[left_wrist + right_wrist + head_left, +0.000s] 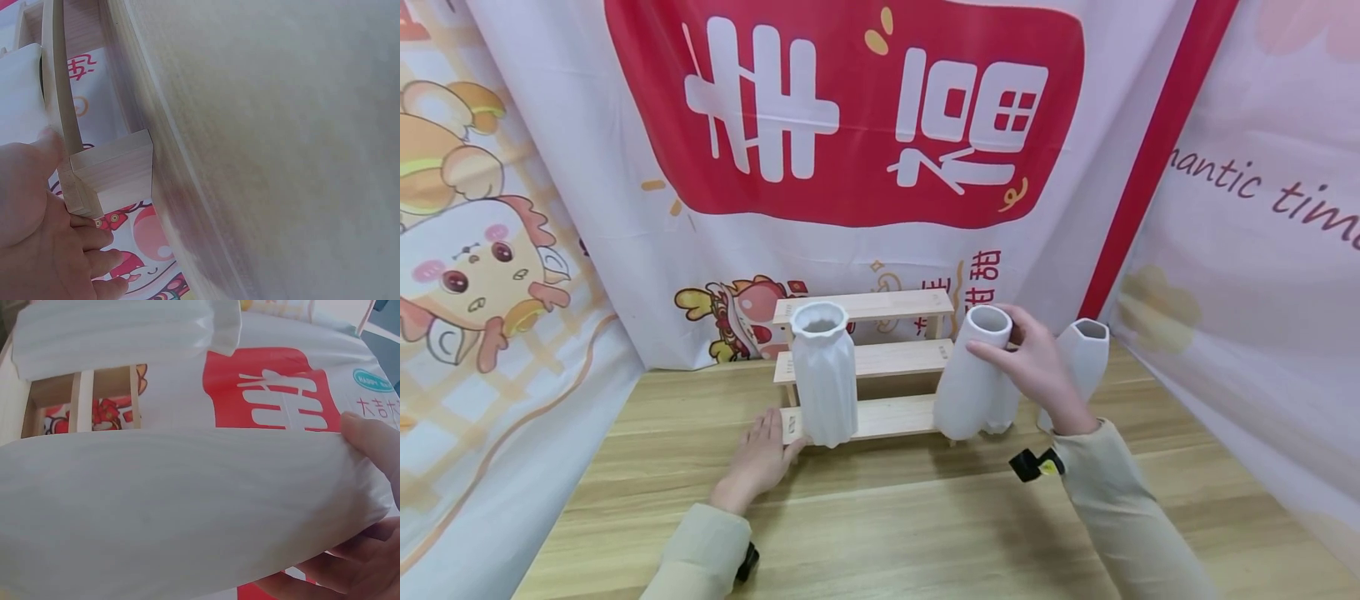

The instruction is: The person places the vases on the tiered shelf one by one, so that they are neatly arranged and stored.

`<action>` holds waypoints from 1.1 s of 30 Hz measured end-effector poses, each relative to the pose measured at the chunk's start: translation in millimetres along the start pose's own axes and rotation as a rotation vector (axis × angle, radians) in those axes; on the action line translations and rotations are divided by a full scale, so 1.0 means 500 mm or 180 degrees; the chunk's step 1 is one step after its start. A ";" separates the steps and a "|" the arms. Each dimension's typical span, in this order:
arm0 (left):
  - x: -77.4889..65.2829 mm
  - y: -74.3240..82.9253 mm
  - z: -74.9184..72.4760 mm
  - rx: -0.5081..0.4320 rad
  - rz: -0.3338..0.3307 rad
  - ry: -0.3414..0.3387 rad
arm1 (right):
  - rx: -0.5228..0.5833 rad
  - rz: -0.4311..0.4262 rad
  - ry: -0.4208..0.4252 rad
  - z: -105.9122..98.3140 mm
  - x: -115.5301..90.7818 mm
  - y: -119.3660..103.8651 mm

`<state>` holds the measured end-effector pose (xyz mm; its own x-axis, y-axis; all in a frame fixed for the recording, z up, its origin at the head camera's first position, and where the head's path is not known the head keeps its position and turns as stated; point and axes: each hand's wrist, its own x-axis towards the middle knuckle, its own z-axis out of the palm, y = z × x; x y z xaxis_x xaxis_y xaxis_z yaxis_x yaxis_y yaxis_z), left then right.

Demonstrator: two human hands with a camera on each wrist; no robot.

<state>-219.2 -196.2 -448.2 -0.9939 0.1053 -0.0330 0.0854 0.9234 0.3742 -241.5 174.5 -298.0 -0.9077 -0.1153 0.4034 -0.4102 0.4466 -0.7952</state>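
A three-tier wooden display rack (895,417) stands on the table. My left hand (760,457) holds its left end at the lowest tier; in the left wrist view the thumb (49,147) lies on the board and the fingers are round its end. A white pleated vase (825,383) stands upright on the left part of that tier. My right hand (1036,360) grips a smooth white vase (964,387) near its rim, slightly tilted, at the rack's right end. In the right wrist view this smooth vase (175,506) lies between thumb and fingers.
Behind the gripped vase another white vase (1002,408) is partly hidden. A white vase with an angular rim (1086,358) stands farther right, partly behind my right hand. Printed cloth (865,250) hangs behind the wooden table (895,525) and at both sides.
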 end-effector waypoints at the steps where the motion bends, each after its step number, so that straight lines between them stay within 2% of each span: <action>1: -0.001 0.001 0.000 0.0000 0.0000 -0.0003 | 0.0032 -0.0007 -0.0014 0.005 0.003 -0.002; 7: -0.001 0.002 0.000 0.0009 0.0035 0.0029 | 0.0183 -0.0119 -0.0088 0.035 0.016 -0.012; 18: 0.000 0.003 0.000 0.0008 0.0060 0.0056 | 0.0212 -0.0183 -0.0142 0.077 0.034 -0.020; 23: 0.000 0.004 -0.001 -0.0004 0.0050 0.0044 | 0.0235 -0.0225 -0.0188 0.084 0.023 -0.064; 26: 0.000 0.003 0.000 -0.0013 0.0030 0.0036 | 0.0250 -0.0294 -0.0190 0.094 0.031 -0.058; 30: 0.001 0.002 0.000 -0.0019 0.0017 0.0029 | 0.0244 -0.0325 -0.0198 0.110 0.050 -0.026; 33: 0.002 0.001 0.001 -0.0018 0.0016 0.0024 | 0.0303 -0.0254 -0.0264 0.109 0.041 -0.055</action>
<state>-220.0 -195.3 -448.4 -0.9940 0.1070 -0.0240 0.0900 0.9207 0.3796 -253.7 111.6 -292.3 -0.8745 -0.2217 0.4315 -0.4843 0.3473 -0.8030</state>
